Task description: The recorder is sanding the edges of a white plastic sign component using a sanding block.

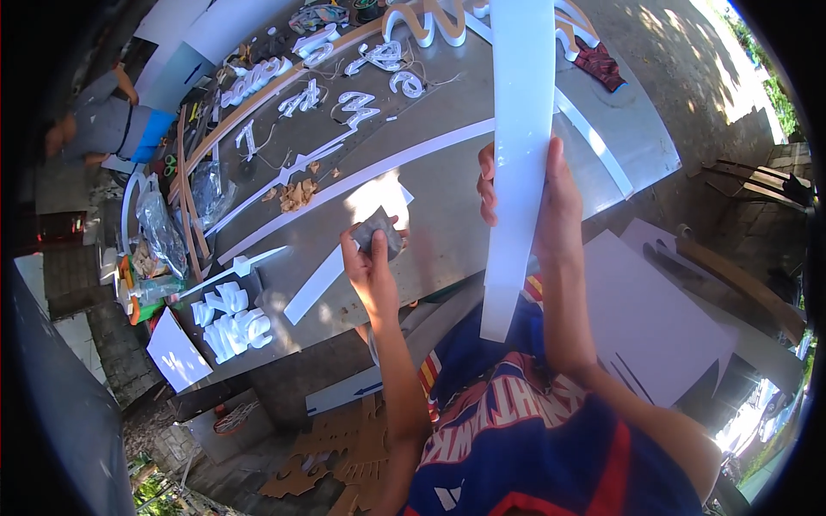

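My right hand (561, 211) grips a long white plastic strip (521, 112) by its edges, thumb on one side and fingers on the other. The strip stands nearly upright in view, running from the top edge down to my lap. In my left hand (372, 279) is a small folded dark grey piece (379, 234), which looks like sandpaper, pinched between thumb and fingers. It is apart from the strip. Below that hand, a shorter white strip (323, 284) lies at the near edge of the metal table (447, 219).
White sign letters (357, 107) with wires lie across the table. A long narrow white strip (370, 176) curves along it. Cut white letters (232, 325) sit at the near left, clear plastic bags (163, 224) beyond. A red-black glove (600, 64) rests far right. Another person (116, 116) is at left.
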Tool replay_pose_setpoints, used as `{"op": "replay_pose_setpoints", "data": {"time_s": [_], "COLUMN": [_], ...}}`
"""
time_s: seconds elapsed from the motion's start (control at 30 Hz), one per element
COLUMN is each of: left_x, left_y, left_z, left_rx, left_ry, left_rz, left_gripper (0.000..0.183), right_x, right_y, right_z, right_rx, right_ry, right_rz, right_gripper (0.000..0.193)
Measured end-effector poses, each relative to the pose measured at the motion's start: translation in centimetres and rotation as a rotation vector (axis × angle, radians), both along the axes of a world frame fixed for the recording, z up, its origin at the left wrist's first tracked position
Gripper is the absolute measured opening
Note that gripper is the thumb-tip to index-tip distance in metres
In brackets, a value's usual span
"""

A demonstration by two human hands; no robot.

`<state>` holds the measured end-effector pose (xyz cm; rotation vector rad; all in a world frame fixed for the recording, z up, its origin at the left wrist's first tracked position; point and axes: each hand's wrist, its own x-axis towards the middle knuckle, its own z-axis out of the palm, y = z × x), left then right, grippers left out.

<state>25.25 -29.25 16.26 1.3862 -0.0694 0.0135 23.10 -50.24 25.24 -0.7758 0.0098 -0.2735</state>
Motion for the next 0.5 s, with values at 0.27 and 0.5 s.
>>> {"op": "replay_pose_setpoints", "data": {"time_s": [0.27, 0.5], "left_x": [-0.7, -1.5], "left_y": [-3.0, -2.5], "left_z": [9.7, 11.5], "left_rx": [-0.406, -0.395], "left_ry": [-0.060, 0.011], "left_rz": [-0.526, -0.496], "left_gripper": [0.035, 0.023], "right_x": [-0.8, -1.8], "right_y": [1.7, 2.2], "right_z": [0.0, 0.6], "right_rx": [-0.033, -0.015], "right_ry": [-0.034, -0.074], "right_rz": [0.240, 0.296], "right_gripper": [0.061, 0.050]}}
